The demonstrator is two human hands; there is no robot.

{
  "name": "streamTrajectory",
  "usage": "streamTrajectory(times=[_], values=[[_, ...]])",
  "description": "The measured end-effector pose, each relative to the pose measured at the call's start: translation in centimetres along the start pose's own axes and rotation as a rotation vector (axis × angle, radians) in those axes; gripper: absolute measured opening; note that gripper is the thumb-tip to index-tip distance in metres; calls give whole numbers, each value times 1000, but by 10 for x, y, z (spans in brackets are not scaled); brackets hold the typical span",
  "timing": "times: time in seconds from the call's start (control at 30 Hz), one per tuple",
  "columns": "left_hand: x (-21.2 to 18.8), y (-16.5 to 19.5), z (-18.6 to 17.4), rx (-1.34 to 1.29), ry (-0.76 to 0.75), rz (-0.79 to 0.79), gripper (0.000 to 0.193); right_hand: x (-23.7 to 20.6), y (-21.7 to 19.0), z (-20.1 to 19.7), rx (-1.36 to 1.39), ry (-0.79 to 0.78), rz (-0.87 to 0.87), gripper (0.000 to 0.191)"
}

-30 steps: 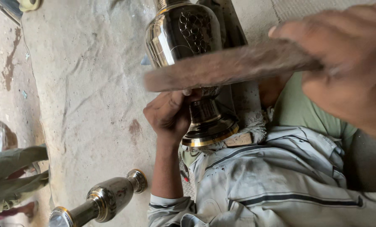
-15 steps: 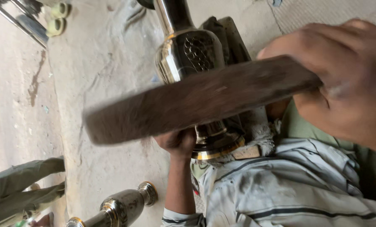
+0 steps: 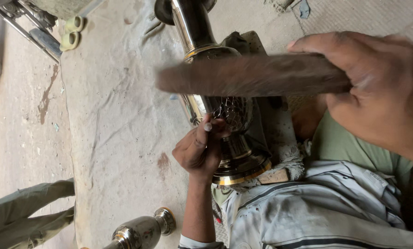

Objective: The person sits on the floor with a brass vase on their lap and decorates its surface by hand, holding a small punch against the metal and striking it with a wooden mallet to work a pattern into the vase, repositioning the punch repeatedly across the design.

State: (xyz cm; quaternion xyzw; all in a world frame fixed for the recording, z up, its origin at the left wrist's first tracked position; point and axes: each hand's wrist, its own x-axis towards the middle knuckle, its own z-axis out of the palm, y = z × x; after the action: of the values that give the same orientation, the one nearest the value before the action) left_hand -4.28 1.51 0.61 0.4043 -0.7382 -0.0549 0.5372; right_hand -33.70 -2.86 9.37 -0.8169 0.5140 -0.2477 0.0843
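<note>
A shiny metal vase (image 3: 195, 27) with brass bands and a pierced belly lies across my lap, its round base (image 3: 241, 173) toward me. My left hand (image 3: 199, 150) is wrapped around the narrow stem just above the base. My right hand (image 3: 377, 87) grips one end of a thick brown wooden stick (image 3: 248, 74). Blurred by motion, the stick lies level across the vase's shoulder. Whether the stick touches the metal cannot be told.
A dusty cloth sheet (image 3: 119, 115) covers the floor. A second metal vase (image 3: 142, 230) lies on it at the bottom. Another person's legs in olive trousers (image 3: 26, 216) reach in from the lower left. A metal frame with pale end caps (image 3: 70, 32) stands at the top left.
The stick stretched long and tilted across the vase half a second ago; now it is level and pulled back to the right. My left hand stays on the stem. The view has shifted.
</note>
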Motion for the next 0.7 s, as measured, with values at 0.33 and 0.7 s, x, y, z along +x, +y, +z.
streamTrajectory(times=[0.33,0.7], values=[[2,1,-9,80,-101,23,53,-25,21,13,-141,-29,-205,55],[15,1,-21,-338,-204,-186,46,-104,21,129,586,188,353,29]])
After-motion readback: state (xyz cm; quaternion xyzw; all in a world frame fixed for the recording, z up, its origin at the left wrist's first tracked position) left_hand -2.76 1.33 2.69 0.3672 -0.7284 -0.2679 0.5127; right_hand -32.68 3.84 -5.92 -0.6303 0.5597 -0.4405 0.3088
